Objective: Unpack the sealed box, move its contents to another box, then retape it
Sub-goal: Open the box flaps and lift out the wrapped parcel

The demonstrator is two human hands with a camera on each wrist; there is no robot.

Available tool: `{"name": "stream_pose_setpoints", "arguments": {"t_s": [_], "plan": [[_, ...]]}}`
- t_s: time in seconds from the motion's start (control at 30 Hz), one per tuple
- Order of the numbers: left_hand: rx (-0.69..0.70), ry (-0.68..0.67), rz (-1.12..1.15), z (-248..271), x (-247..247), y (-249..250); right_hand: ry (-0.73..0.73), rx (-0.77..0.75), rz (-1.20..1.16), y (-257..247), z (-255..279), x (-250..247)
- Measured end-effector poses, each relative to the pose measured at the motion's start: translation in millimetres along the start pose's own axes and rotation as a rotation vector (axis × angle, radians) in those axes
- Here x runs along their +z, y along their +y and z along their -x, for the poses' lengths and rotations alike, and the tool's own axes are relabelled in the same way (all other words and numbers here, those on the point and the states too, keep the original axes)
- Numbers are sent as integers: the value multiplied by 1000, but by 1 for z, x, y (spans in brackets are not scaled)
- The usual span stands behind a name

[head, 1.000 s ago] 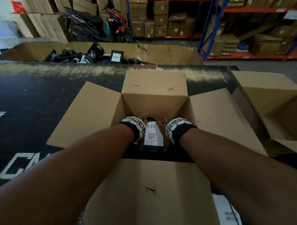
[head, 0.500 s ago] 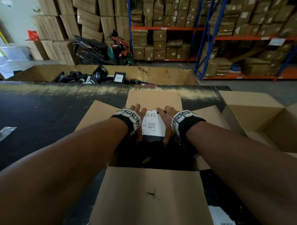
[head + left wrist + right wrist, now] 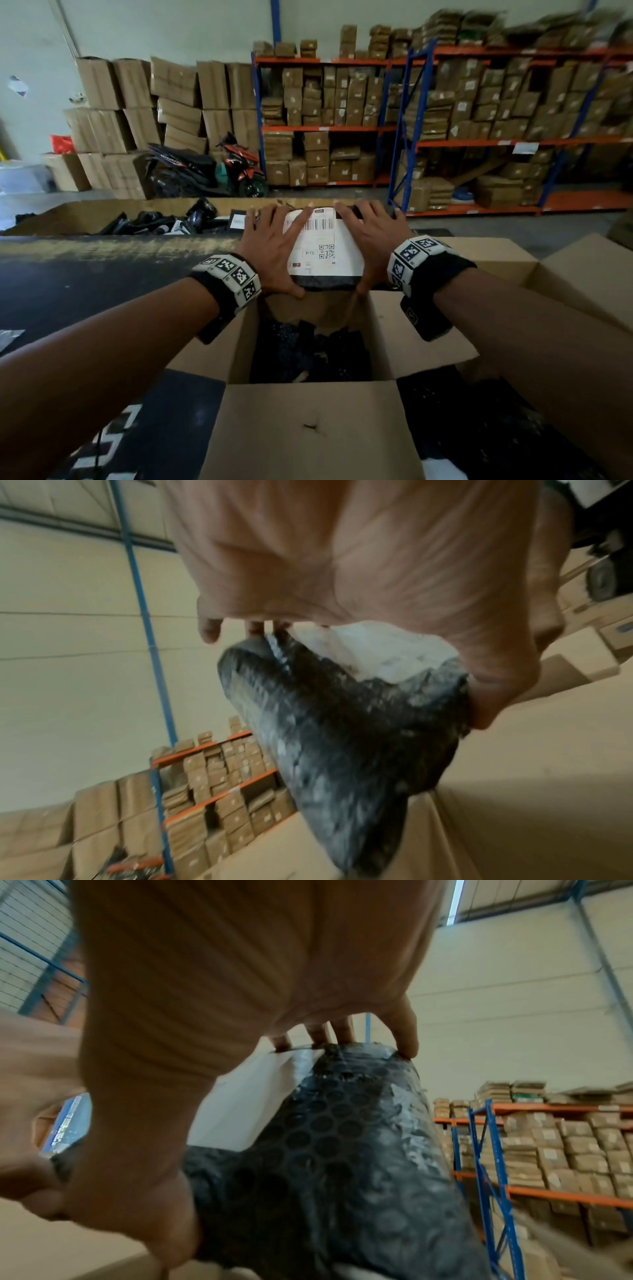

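A black bubble-wrapped parcel point(image 3: 325, 274) with a white shipping label is held in the air above the far side of the open cardboard box point(image 3: 308, 428). My left hand point(image 3: 274, 253) grips its left side and my right hand point(image 3: 371, 246) its right side, fingers spread over the top and thumbs hooked under the near end. In the left wrist view the left hand point(image 3: 342, 561) covers the parcel point(image 3: 342, 737). In the right wrist view the right hand point(image 3: 240, 974) reaches over the parcel point(image 3: 325, 1164) to its far edge. More dark wrapped parcels point(image 3: 308, 353) lie inside the box.
A second open cardboard box point(image 3: 582, 274) stands at the right. Both boxes rest on a black table point(image 3: 85, 274). Behind it is a wide cardboard bin point(image 3: 85, 216) with several black parcels. Further back stand a scooter point(image 3: 205, 168), stacked cartons and shelving point(image 3: 479, 137).
Both hands have lifted the labelled parcel up out of the box and carried it forward. The head view has tilted upward.
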State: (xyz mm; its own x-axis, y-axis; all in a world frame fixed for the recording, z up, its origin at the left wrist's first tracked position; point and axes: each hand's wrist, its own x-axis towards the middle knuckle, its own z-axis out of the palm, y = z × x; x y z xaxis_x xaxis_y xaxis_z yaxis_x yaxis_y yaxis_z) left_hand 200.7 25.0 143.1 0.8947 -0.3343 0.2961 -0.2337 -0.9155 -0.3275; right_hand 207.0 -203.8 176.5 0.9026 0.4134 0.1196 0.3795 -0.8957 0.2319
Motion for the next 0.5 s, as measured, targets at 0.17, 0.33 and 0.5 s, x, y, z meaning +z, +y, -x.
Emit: {"name": "stream_pose_setpoints", "arguments": {"t_s": [0.17,0.33,0.5], "plan": [[89,94,79,2,-33,16,98,43,61,24,39,-22],[151,188,59,-4,-70,51,113,106,103,58,85,-41],[182,171,51,-16,-109,106,81,123,141,111,134,-58]]}}
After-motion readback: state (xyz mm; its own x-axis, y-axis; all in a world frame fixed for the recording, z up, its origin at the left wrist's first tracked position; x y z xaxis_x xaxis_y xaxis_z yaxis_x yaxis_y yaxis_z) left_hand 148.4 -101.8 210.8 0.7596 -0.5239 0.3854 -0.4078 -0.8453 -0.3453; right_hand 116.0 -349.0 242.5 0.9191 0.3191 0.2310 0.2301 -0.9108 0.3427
